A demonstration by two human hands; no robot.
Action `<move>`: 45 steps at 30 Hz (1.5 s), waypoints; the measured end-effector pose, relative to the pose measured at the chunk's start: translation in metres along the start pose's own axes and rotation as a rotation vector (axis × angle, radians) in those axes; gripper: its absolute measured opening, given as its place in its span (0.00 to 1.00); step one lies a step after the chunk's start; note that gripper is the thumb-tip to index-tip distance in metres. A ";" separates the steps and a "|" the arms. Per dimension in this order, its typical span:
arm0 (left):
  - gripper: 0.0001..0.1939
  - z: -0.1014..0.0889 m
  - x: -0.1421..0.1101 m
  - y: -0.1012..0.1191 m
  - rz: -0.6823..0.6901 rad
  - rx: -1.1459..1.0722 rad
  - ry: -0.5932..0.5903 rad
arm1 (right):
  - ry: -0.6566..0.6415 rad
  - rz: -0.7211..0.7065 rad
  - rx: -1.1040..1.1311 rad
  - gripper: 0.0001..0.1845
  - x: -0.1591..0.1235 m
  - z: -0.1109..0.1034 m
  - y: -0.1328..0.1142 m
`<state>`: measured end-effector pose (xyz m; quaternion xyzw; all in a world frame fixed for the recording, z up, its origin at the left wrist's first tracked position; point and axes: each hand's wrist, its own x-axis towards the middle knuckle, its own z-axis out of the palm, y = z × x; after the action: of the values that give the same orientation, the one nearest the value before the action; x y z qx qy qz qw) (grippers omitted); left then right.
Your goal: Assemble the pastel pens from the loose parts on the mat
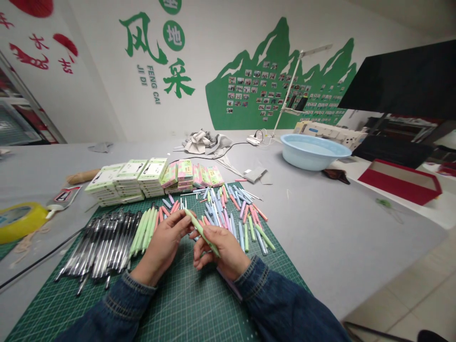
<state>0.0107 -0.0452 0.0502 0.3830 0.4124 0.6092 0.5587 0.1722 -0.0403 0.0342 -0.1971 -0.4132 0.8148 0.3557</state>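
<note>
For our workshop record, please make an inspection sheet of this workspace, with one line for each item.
surface: green cutting mat on a grey table
job's things: pastel pens, black pens, stacked boxes
clutter: yellow tape roll, tube, crumpled cloth
hands: left hand and right hand both hold a light green pen
cables: black cable beside the mat, white cable further back
surroundings: pale blue basin, sewing machine, green wall mural

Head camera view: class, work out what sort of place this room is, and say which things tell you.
Probably a small workshop for handwork: a cutting mat spread with pens, stacked boxed packs, and what looks like a sewing machine.
</note>
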 end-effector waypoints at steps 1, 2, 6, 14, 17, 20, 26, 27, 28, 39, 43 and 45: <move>0.08 -0.003 0.002 0.001 -0.023 -0.080 0.046 | -0.020 -0.031 0.011 0.24 -0.002 0.001 -0.004; 0.08 -0.005 0.004 0.002 -0.040 -0.154 0.096 | -0.026 -0.074 0.022 0.24 -0.004 0.002 -0.008; 0.04 -0.014 0.009 0.006 -0.086 -0.326 0.221 | -0.084 -0.191 0.006 0.23 -0.009 0.006 -0.018; 0.04 -0.013 0.007 -0.001 -0.119 -0.375 0.175 | -0.025 -0.220 -0.040 0.17 -0.006 0.005 -0.010; 0.04 -0.012 0.007 0.002 -0.116 -0.380 0.163 | -0.078 -0.189 -0.015 0.20 -0.008 0.006 -0.013; 0.03 -0.012 0.005 0.004 -0.122 -0.369 0.152 | -0.131 -0.181 0.007 0.22 -0.010 0.006 -0.015; 0.04 -0.013 0.005 0.005 -0.105 -0.358 0.176 | -0.092 -0.192 -0.028 0.18 -0.008 0.005 -0.010; 0.04 -0.013 0.005 0.005 -0.105 -0.353 0.177 | -0.102 -0.187 -0.018 0.19 -0.008 0.005 -0.009; 0.04 -0.013 0.005 0.005 -0.108 -0.348 0.173 | -0.115 -0.183 -0.006 0.19 -0.008 0.005 -0.009; 0.05 -0.012 0.005 0.007 -0.116 -0.316 0.183 | -0.115 -0.176 -0.021 0.21 -0.009 0.007 -0.010; 0.05 -0.014 0.006 0.004 -0.127 -0.298 0.177 | -0.137 -0.160 -0.017 0.22 -0.009 0.007 -0.011; 0.06 -0.015 0.006 0.004 -0.124 -0.281 0.187 | -0.123 -0.171 -0.023 0.20 -0.008 0.006 -0.010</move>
<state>-0.0054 -0.0400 0.0486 0.2165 0.3960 0.6583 0.6025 0.1781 -0.0454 0.0464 -0.1146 -0.4588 0.7872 0.3957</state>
